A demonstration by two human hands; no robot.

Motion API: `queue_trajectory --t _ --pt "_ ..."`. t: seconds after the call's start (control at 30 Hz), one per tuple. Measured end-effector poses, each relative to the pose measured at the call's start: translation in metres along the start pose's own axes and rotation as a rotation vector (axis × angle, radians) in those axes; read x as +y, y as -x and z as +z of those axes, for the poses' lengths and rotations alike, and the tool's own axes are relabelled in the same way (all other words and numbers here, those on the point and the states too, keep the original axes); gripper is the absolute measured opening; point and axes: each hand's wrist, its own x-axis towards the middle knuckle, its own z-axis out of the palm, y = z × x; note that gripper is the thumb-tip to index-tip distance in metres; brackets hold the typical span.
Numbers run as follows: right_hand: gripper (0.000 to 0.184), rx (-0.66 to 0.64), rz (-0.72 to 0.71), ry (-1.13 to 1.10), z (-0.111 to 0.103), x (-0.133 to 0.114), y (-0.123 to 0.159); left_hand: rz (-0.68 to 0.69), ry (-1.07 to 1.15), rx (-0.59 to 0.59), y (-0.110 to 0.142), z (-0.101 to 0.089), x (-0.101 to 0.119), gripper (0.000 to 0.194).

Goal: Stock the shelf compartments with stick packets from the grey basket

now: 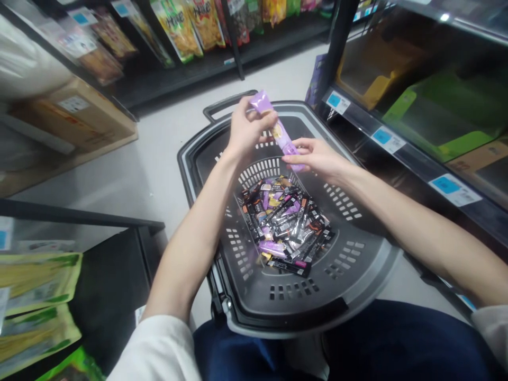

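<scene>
A long purple snack packet (274, 127) is held between both hands above a grey shopping basket (349, 286). My left hand (246, 129) pinches its upper end. My right hand (317, 157) grips its lower end with fingers curled. The basket's bottom holds a pile of several small black, purple and silver packets (286, 225). The basket rests between my knees in dark trousers.
Dark shelves with blue price tags (446, 185) run along the right, holding green and yellow boxes. At the far back, shelves carry hanging snack bags (186, 26). Cardboard boxes (75, 114) sit at the left. Green-yellow packets (35, 280) lie on a low shelf at the near left.
</scene>
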Motion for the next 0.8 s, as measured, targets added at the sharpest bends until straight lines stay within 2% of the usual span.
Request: queue_trajectory --t 0.1,0.17,0.27,0.4,0.5,0.63,0.8 --pt "0.029 0.129 -0.058 -0.06 -0.004 -0.002 -0.001 -0.034 0.089 0.073 -0.006 -0.013 0.0 0.031" --pt "0.026 0.231 -0.128 -0.106 -0.009 -0.001 -0.005 -0.07 0.102 0.02 -0.007 -0.02 0.001 0.025" --pt "0.028 0.344 -0.235 -0.139 -0.018 0.006 -0.014 -0.115 -0.028 -0.196 -0.002 -0.023 0.003 0.023" --pt "0.041 0.392 -0.317 -0.101 -0.025 0.016 -0.025 -0.22 -0.16 -0.502 0.014 -0.006 0.008 0.029" --pt "0.046 0.376 -0.339 -0.076 -0.024 0.02 -0.025 -0.256 -0.161 -0.615 0.024 0.01 0.013 0.028" --pt "0.043 0.372 -0.314 -0.09 -0.018 0.014 -0.019 -0.234 -0.158 -0.597 0.026 0.016 0.012 0.026" --pt "0.028 0.281 -0.174 -0.071 -0.009 0.003 -0.009 -0.188 -0.133 -0.487 0.018 0.009 -0.001 0.02"
